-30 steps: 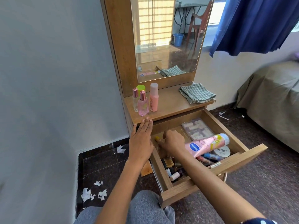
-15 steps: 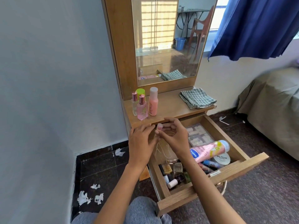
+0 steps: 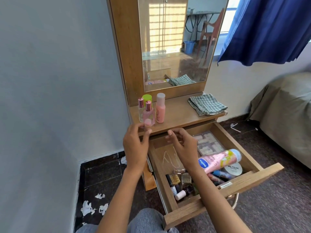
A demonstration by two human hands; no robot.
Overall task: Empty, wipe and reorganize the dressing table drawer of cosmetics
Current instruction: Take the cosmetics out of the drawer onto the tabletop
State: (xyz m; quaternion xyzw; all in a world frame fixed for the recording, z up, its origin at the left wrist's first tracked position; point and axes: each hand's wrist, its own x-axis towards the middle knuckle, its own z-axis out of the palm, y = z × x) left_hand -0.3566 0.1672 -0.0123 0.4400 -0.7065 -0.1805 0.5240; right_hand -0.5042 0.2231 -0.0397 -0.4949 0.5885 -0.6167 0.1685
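While the drawer [image 3: 249,180] stands pulled out below the wooden worktop [image 3: 178,113], the left hand [image 3: 135,147] reaches to the worktop's front left edge and pinches a small pink-capped bottle [image 3: 147,123] between thumb and fingertips, just in front of the bottles standing there. Those are two clear perfume bottles [image 3: 149,113] with rose-gold caps, a green-capped one [image 3: 147,98] behind them and a taller pink bottle [image 3: 160,108] to their right. The right hand [image 3: 182,145] hovers over the back left part of the drawer, fingers loosely curled and apart, holding nothing. In the drawer, a pink Vaseline lotion tube [image 3: 218,160] lies on its side above a round nail polish remover tub [image 3: 234,169], a clear compartment box [image 3: 209,145] sits at the back, and small nail polish bottles [image 3: 180,184] crowd the front left corner. A folded checked cloth [image 3: 207,104] rests on the worktop's right end.
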